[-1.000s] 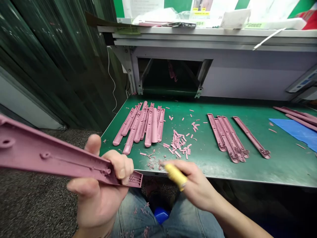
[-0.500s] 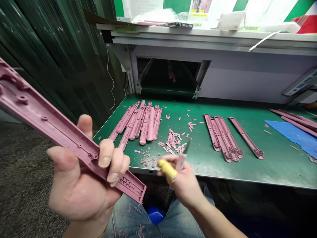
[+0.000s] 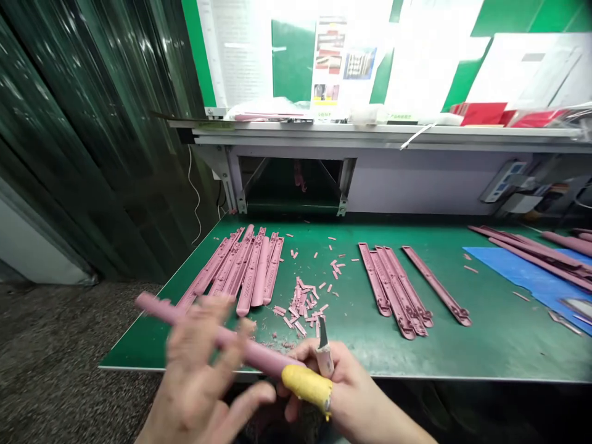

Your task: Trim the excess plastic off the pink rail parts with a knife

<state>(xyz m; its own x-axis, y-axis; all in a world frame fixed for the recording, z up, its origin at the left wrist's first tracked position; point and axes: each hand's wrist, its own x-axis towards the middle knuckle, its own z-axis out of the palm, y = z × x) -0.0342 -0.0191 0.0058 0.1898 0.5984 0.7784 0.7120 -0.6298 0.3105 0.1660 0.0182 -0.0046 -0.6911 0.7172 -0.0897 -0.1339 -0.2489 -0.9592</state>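
A long pink plastic part [image 3: 261, 356] slants over the table's front edge, its smooth rounded side up. My right hand [image 3: 354, 385] grips its near end and also holds a small knife [image 3: 324, 354], the dark blade pointing up and away. Yellow wrapping [image 3: 305, 387] covers the right thumb. My left hand [image 3: 197, 376], blurred by motion, has its fingers spread across the middle of the part; whether they touch it is unclear. A row of similar pink parts [image 3: 259, 271] lies just beyond, beside a scatter of small pink pieces [image 3: 303, 302].
More pink parts [image 3: 398, 293] lie on the right of the green table [image 3: 462, 351]. At the far right, several rest on a blue sheet [image 3: 522, 271]. A chute opening [image 3: 296, 185] sits below the shelf [image 3: 370, 132]. Metal tweezers [image 3: 567, 322] lie near the right edge.
The pink part has swung from upper left to low over the table edge, turned smooth side up. My right hand now grips its end; the left fingers have spread. The view has tilted up.
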